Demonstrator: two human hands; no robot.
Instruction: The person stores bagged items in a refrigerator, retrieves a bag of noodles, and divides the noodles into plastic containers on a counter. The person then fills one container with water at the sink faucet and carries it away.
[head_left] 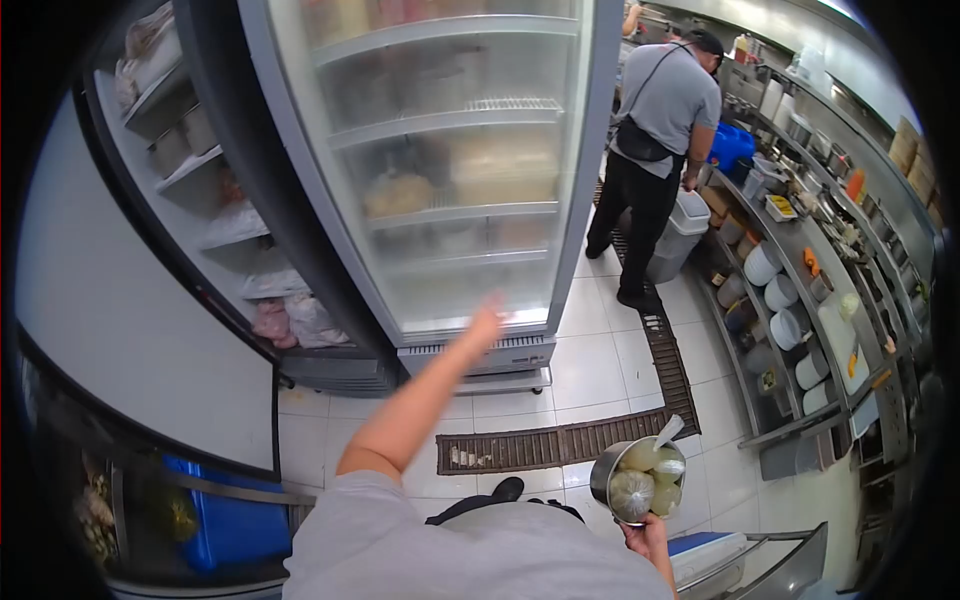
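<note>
My right hand (650, 538) grips the near rim of a round metal pot (603, 474), low on the right side of my body. Inside the pot are several knotted clear plastic bags (634, 492) with pale contents that I cannot make out. My left arm stretches forward, and my left hand (488, 320) is in front of the lower part of a glass-door refrigerator (450, 300). Motion blurs its fingers, so neither their pose nor any contact with the glass is clear. Behind the fogged door, shelves hold containers and food.
On the left, another refrigerator (215, 200) stands open with bagged food on its shelves. A co-worker (665, 110) stands at the back right beside a grey bin (682, 235). Steel shelving (790, 330) with tubs lines the right. Dark drain grates (560, 442) cross the tiled floor.
</note>
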